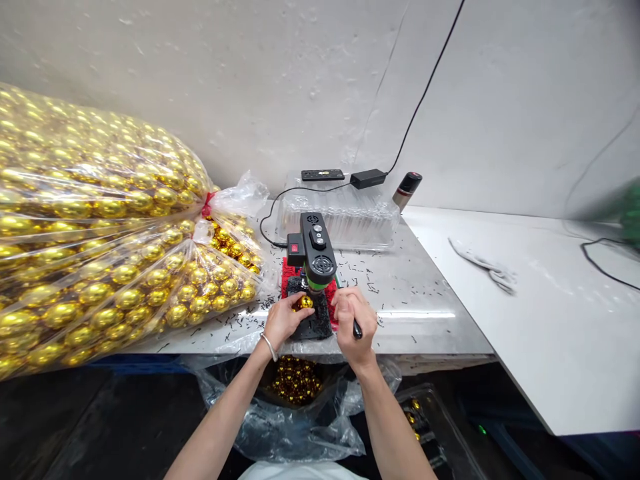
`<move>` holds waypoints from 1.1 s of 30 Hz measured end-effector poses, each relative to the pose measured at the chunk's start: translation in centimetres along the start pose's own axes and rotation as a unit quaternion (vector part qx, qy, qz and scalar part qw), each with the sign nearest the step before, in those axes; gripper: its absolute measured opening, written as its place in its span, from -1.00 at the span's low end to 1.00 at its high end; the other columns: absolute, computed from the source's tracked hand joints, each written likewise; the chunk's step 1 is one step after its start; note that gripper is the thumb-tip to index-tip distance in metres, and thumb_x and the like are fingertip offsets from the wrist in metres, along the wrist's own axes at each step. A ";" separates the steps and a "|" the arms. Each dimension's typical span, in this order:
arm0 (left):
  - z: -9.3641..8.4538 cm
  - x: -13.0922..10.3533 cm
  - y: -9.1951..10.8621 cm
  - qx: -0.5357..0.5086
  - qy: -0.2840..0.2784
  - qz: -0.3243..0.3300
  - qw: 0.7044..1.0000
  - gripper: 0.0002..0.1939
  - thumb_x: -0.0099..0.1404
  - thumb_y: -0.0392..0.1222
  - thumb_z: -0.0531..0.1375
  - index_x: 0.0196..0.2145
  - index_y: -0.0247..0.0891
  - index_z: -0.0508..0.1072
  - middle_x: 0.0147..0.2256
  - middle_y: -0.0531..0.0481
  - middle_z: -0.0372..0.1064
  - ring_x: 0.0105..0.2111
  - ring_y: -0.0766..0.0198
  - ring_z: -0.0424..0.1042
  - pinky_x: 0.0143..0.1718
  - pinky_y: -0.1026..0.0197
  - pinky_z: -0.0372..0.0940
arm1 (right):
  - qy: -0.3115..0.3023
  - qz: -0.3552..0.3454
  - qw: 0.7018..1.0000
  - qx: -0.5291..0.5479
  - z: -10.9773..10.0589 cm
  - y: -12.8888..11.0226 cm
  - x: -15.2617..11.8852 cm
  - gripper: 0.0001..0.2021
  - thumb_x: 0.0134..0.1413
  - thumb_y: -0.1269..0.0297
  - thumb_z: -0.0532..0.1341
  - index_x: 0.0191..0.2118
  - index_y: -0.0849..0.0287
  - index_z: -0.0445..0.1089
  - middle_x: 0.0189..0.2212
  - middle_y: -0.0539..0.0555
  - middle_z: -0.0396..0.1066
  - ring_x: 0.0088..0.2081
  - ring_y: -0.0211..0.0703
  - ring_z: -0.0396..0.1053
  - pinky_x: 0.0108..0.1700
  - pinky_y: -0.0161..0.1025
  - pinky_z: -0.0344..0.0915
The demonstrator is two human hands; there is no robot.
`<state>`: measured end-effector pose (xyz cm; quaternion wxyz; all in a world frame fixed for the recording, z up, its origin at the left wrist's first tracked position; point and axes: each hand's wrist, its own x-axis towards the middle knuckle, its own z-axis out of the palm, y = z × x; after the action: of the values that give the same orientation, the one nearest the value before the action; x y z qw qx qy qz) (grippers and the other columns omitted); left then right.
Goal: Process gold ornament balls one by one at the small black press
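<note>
Between the thumb and fingers of my left hand (284, 321) is a shiny gold ball (305, 303), held over a black mat (314, 325). Just above the ball stands a black device (320, 250) with round vents, buttons and a red switch; its green-ringed lower end points down at it. My right hand (356, 321) is wrapped round a thin tool with a black handle end (357, 329), to the right of the ball. The tool's green shaft runs up beside the device, and its tip is hidden. Red matting (290, 272) shows around the black mat.
Large clear bags of gold balls (100, 220) fill the left. Behind the device lie a clear plastic tray (345, 223), a remote control (323, 175) and a power adapter (368, 179). A spray can (407, 190) leans nearby. Below the table edge hangs an open bag of gold balls (296, 381).
</note>
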<state>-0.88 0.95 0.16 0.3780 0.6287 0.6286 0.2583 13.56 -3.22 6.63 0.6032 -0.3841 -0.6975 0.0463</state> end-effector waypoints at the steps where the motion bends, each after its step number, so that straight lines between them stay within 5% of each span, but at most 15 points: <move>1: -0.1 -0.1 0.3 0.022 -0.006 0.003 1.000 -0.51 0.16 -0.10 0.28 0.05 -0.23 0.45 -0.08 -0.11 0.52 -0.09 0.09 0.49 -0.05 0.16 0.30 | 0.001 0.000 1.000 0.002 0.0 0.0 0.0 -0.74 0.19 0.52 -0.02 -0.50 0.14 0.15 -0.54 -0.01 0.21 -0.41 -0.25 0.26 -0.39 -0.27 0.19; 9: 0.5 -0.7 1.0 0.144 0.015 0.040 0.989 -0.57 0.19 -0.07 0.27 0.01 -0.17 0.48 -0.05 -0.09 0.50 -0.06 0.07 0.46 -0.06 0.17 0.30 | 0.000 0.015 1.000 0.007 -0.1 -0.2 -0.2 -0.73 0.19 0.51 -0.03 -0.52 0.14 0.16 -0.52 0.01 0.25 -0.41 -0.25 0.27 -0.40 -0.26 0.19; 30: 0.8 -0.7 0.6 0.155 0.015 0.040 0.987 -0.61 0.20 -0.02 0.26 -0.01 -0.09 0.49 -0.01 -0.04 0.45 -0.12 0.13 0.47 -0.19 0.23 0.31 | 0.054 -0.039 0.998 0.015 2.2 3.9 -4.9 -0.72 0.27 0.34 -0.11 -0.47 0.12 0.16 -0.47 0.01 0.24 -0.43 -0.22 0.27 -0.30 -0.13 0.26; 33: 0.8 -0.8 0.6 0.157 0.017 0.041 0.987 -0.61 0.21 -0.01 0.25 -0.01 -0.10 0.49 -0.01 -0.04 0.45 -0.13 0.13 0.48 -0.20 0.24 0.31 | 0.026 -0.065 0.998 -0.008 2.3 4.5 -5.4 -0.73 0.27 0.35 -0.10 -0.45 0.12 0.18 -0.46 0.01 0.26 -0.42 -0.22 0.30 -0.27 -0.12 0.28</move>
<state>0.02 0.13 0.27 0.2527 0.7010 0.6415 0.1820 13.57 -2.37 -0.72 0.6198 -0.3441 -0.7053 -0.0082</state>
